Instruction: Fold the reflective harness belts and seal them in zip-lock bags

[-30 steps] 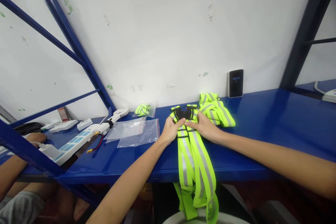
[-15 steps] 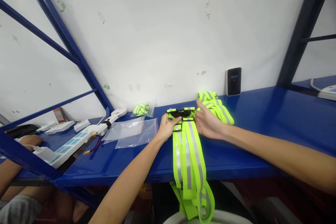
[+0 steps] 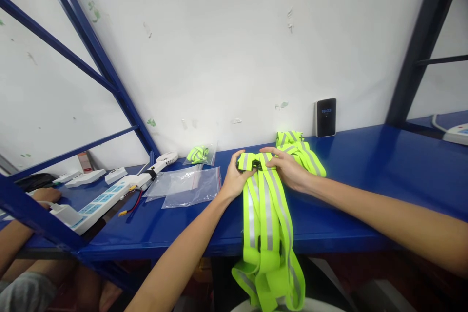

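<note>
A neon-yellow reflective vest point(image 3: 266, 224) with grey stripes lies on the blue shelf, its long straps hanging over the front edge. My left hand point(image 3: 237, 175) and my right hand point(image 3: 287, 168) both grip its top end, on either side of a black centre piece point(image 3: 255, 164). Behind my right hand lies a second bundled yellow reflective vest point(image 3: 300, 153). Left of my left hand are flat transparent zip bags point(image 3: 190, 186).
A bagged folded vest point(image 3: 199, 155), a black digital clock point(image 3: 326, 117), a white power strip point(image 3: 106, 204) with a loose red-black wire, and a white handheld fan point(image 3: 164, 159) sit on the blue steel shelf point(image 3: 351, 204). A co-worker's hand point(image 3: 46, 196) rests at far left.
My hands have moved closer together over the vest's top end, and my right hand now grips it. The black centre piece looks folded inward, and the hanging straps have shifted slightly.
</note>
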The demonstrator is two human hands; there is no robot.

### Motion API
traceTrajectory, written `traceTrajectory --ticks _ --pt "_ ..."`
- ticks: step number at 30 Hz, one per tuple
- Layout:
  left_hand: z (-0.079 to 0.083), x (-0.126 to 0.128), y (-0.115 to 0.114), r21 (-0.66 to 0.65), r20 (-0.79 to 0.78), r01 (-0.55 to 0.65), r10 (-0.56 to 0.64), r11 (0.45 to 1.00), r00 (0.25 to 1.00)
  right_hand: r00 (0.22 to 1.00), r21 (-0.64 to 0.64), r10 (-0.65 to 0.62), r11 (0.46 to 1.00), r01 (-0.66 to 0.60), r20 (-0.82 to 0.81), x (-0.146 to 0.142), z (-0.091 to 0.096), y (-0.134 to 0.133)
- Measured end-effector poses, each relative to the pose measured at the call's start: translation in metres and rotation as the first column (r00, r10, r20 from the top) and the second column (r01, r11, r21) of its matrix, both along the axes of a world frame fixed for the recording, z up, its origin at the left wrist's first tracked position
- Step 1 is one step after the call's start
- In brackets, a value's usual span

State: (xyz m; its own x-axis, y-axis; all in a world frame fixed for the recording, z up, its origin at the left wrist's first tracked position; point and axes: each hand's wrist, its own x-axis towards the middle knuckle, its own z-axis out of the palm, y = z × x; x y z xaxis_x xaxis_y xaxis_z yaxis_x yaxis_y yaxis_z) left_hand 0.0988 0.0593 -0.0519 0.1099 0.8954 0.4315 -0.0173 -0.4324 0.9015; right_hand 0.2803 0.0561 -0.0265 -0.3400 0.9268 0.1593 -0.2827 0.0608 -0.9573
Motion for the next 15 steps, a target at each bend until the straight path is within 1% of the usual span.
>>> traceTrajectory --ticks 2,5,6,8,10,12,14,15 --pt "0.0014 -0.0009 -0.0007 -0.017 0.006 0.026 -0.026 1.000 1.000 0.990 0.106 -0.088 0.991 0.076 0.109 0.0006 -0.0024 0.0021" --pt "0.0030 -0.0011 -0.0040 -0.077 0.082 0.127 -0.121 0.989 0.989 0.948 0.301 -0.213 0.944 0.137 0.238 0.0024 -0.0053 0.0036" --pt "0.0029 -0.0011 -0.0046 -0.095 0.112 0.139 -0.128 0.986 0.985 0.937 0.344 -0.236 0.929 0.139 0.259 0.0032 -0.0059 0.0039" --pt "0.0014 -0.0013 -0.0041 -0.115 0.139 0.131 -0.115 0.985 0.984 0.927 0.379 -0.252 0.915 0.135 0.279 0.0045 -0.0067 0.0045" --pt "-0.0009 -0.0022 -0.0017 -0.114 0.133 0.138 -0.122 0.984 0.984 0.927 0.344 -0.260 0.925 0.159 0.271 0.0051 -0.0067 0.0049" --pt "-0.0026 -0.0034 0.0014 -0.099 0.130 0.154 -0.140 0.983 0.982 0.944 0.231 -0.231 0.957 0.176 0.237 0.0046 -0.0062 0.0043" --pt "-0.0028 -0.0040 0.0038 -0.073 0.144 0.127 -0.115 0.989 0.983 0.965 0.119 -0.168 0.982 0.146 0.201 0.0026 -0.0058 0.0019" --pt "-0.0024 -0.0039 0.0046 -0.060 0.150 0.102 -0.092 0.993 0.984 0.973 0.089 -0.133 0.989 0.117 0.190 0.0010 -0.0058 0.0000"
